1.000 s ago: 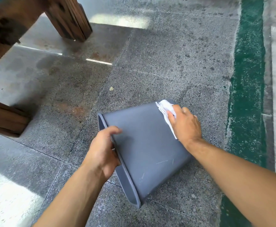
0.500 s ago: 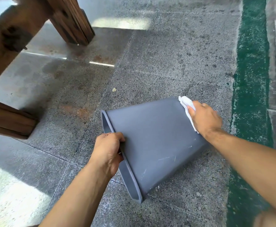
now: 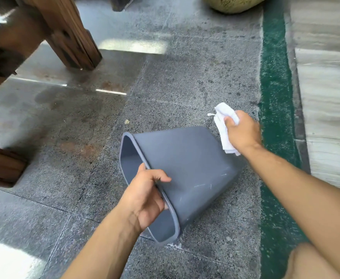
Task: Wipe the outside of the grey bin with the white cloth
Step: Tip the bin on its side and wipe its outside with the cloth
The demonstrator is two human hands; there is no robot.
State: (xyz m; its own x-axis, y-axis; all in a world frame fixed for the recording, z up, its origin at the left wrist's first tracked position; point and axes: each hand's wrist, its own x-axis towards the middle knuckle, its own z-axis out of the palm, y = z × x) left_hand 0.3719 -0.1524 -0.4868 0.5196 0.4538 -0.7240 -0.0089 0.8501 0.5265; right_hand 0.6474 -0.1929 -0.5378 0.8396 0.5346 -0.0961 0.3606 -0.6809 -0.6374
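I held the grey bin point(image 3: 187, 168) tipped on its side on the speckled stone floor point(image 3: 195, 81), its open mouth turned toward the lower left and its closed base toward the upper right, near the floor's right edge. My left hand point(image 3: 145, 196) gripped the rim at the mouth, thumb lying on the outer wall and fingers curled inside. My right hand point(image 3: 242, 131) was closed around the white cloth point(image 3: 224, 127), bunched in my fist just beyond the bin's base; a fold hung down beside the base corner, and I could not tell whether it touched the plastic. Pale scuff marks showed on the bin's upper wall toward its lower edge.

The floor was laid in large grey tiles with dark joints, duller and rust-stained to the left of the bin, wet-looking and reflective farther back. A small pale scrap point(image 3: 127, 121) lay on the tile just beyond the bin's mouth. A green painted strip point(image 3: 274, 97) ran along the floor's right edge, with a pale streaked paving point(image 3: 326, 107) beyond it. Brown wooden legs point(image 3: 70, 31) stood at the far left corner, and another wooden block point(image 3: 2, 168) sat at the left edge. A yellowish rounded object point(image 3: 233, 4) was cut off at the top edge. Sunlight fell on the near left corner.
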